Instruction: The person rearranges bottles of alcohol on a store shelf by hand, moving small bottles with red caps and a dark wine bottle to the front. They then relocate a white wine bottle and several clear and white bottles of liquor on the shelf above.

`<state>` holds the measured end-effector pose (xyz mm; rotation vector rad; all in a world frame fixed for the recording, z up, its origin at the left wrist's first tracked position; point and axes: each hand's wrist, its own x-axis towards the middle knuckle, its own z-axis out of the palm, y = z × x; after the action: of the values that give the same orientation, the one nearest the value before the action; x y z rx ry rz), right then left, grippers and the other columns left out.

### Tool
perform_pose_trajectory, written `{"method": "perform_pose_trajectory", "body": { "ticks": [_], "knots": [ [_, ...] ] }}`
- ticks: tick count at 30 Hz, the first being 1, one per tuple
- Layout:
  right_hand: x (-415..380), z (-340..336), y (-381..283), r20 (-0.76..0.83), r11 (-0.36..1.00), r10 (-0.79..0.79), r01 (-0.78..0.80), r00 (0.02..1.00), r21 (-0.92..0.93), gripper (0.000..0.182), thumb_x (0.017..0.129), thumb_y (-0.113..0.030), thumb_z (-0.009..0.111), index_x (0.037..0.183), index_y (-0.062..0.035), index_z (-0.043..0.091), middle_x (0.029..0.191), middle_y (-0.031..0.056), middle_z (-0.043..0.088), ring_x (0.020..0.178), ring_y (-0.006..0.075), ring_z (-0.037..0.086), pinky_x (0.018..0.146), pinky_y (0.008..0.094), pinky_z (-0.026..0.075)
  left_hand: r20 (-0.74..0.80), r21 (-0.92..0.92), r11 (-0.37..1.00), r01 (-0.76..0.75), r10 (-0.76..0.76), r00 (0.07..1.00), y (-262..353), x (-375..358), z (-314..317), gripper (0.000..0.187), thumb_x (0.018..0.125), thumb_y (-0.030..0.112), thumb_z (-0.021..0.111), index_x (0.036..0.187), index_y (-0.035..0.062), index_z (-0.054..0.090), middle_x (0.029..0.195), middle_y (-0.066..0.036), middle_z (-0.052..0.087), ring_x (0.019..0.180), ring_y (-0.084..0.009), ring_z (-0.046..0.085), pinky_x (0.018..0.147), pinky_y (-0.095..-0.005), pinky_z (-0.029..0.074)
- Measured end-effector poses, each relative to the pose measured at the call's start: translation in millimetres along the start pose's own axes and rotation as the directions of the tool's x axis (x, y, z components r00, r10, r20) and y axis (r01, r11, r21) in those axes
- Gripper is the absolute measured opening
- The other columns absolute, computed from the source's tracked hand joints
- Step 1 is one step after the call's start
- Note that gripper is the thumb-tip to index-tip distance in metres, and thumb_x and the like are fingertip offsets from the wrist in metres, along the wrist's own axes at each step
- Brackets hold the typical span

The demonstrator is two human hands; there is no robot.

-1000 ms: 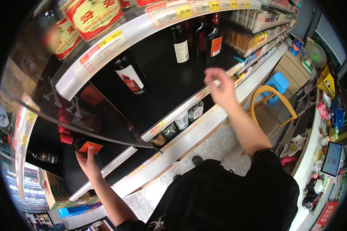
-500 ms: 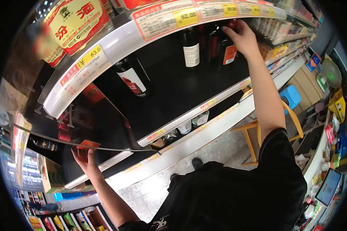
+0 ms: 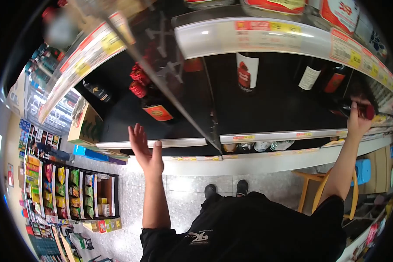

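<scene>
My right hand [image 3: 359, 122] is closed around the neck of a dark wine bottle [image 3: 343, 106] with a red cap, tilted over near the shelf's front edge; its body is partly hidden. Two dark bottles stand behind it, one with a white label [image 3: 310, 77], the other with a red label [image 3: 334, 82]. My left hand [image 3: 147, 153] is open and empty, fingers spread, before the left section's front edge. Just beyond it is a bottle with an orange label [image 3: 159, 112], beside red bottle tops [image 3: 138, 81].
A clear divider [image 3: 179, 107] splits the black shelf [image 3: 270, 111]. Farther along stands a bottle with a red-and-white label [image 3: 247, 73]. A price-tag rail [image 3: 249, 37] overhangs from above. At right are a wooden chair [image 3: 308, 185] and a blue stool [image 3: 362, 171]; snack racks [image 3: 74, 187] stand left.
The view has swung left. My right hand has brought the red-capped bottle toward the shelf front and tipped it. My left hand has come away from the orange-labelled bottle and spread open.
</scene>
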<state>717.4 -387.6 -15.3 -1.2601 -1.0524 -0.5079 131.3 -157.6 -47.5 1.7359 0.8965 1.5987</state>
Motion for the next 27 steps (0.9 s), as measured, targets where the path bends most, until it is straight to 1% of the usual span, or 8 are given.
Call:
{"method": "perform_pose_trajectory", "body": {
  "ticks": [4,7,10,13,16,18,21,27],
  "knots": [
    [-20,-25,-38,-0.061,0.978,-0.206,0.204,0.977,-0.036,0.03,0.086,0.005,0.067,0.112,-0.0038,0.055,0.101,0.0175,0.068,0.097,0.0266,0.067,0.092,0.0411,0.053,-0.011,0.018,0.979,-0.205,0.205,0.979,0,-10,-5,0.08,0.087,0.012,0.068,0.152,-0.0023,0.023,0.15,-0.023,0.038,0.139,-0.0331,0.04,0.117,-0.0444,0.028],
    [-14,-15,-164,0.154,0.898,-0.306,0.231,0.94,0.375,0.03,0.089,-0.007,0.063,0.117,0.0001,0.055,0.102,0.0239,0.065,0.096,0.0399,0.063,0.089,0.0592,0.049,0.009,-0.024,0.893,-0.449,0.449,0.893,-2,-19,-10,0.071,0.082,0.014,0.071,0.142,-0.0049,0.037,0.132,-0.023,0.051,0.123,-0.0346,0.052,0.108,-0.0463,0.04],
    [-29,39,-248,0.031,0.8,-0.183,0.13,0.983,0.586,0.041,0.082,-0.023,0.067,0.116,-0.0072,0.049,0.088,0.0094,0.059,0.081,0.0243,0.055,0.084,0.0433,0.039,0.07,-0.109,0.819,-0.564,0.572,0.817,18,-22,-11,0.053,0.077,0.017,0.074,0.121,-0.0044,0.052,0.112,-0.022,0.058,0.1,-0.0344,0.061,0.09,-0.0468,0.052],
    [-51,92,-307,0.19,0.765,-0.117,-0.034,0.975,0.643,0.045,0.083,-0.029,0.068,0.11,-0.0106,0.038,0.081,0.0029,0.058,0.073,0.018,0.055,0.077,0.036,0.04,0.144,-0.307,0.767,-0.563,0.622,0.769,30,-24,-16,0.045,0.078,0.022,0.075,0.111,-0.0019,0.056,0.103,-0.02,0.059,0.09,-0.0337,0.063,0.082,-0.0462,0.054],
    [-64,144,-349,0.409,0.7,-0.243,-0.133,0.879,0.702,0.052,0.08,-0.013,0.075,0.117,-0.004,0.04,0.088,0.0127,0.066,0.078,0.0258,0.063,0.075,0.0395,0.054,0.251,-0.357,0.753,-0.553,0.648,0.719,34,-15,-30,0.047,0.081,0.023,0.074,0.116,-0.0023,0.055,0.107,-0.021,0.058,0.097,-0.0349,0.061,0.085,-0.047,0.053],
    [-81,182,-373,0.415,0.706,-0.27,-0.114,0.869,0.699,0.052,0.076,-0.001,0.078,0.116,-0.0004,0.045,0.095,0.019,0.067,0.083,0.0301,0.068,0.076,0.0426,0.058,0.266,-0.243,0.812,-0.531,0.582,0.768,24,3,-41,0.047,0.082,0.023,0.073,0.116,-0.0036,0.056,0.108,-0.021,0.059,0.099,-0.0343,0.061,0.088,-0.0459,0.051],
    [-98,227,-413,0.556,0.757,-0.032,-0.343,0.831,0.556,0.051,0.074,0.006,0.076,0.116,-0.0004,0.047,0.095,0.0143,0.066,0.086,0.0138,0.067,0.069,0.0213,0.052,0.141,-0.126,0.841,-0.527,0.541,0.829,30,68,-39,0.046,0.08,0.009,0.072,0.121,-0.0037,0.055,0.121,-0.019,0.057,0.111,-0.0304,0.057,0.097,-0.039,0.045],
    [-96,315,-417,0.412,0.949,0.134,-0.236,0.901,0.208,0.033,0.082,-0.013,0.072,0.107,0.0004,0.055,0.08,0.0102,0.068,0.072,0.0192,0.069,0.068,0.0307,0.053,0.254,0.167,0.886,-0.432,0.384,0.888,24,135,-1,0.084,0.069,0.031,0.085,0.137,0.0016,0.045,0.119,-0.023,0.053,0.108,-0.0395,0.056,0.092,-0.0451,0.049]
  ]
}}
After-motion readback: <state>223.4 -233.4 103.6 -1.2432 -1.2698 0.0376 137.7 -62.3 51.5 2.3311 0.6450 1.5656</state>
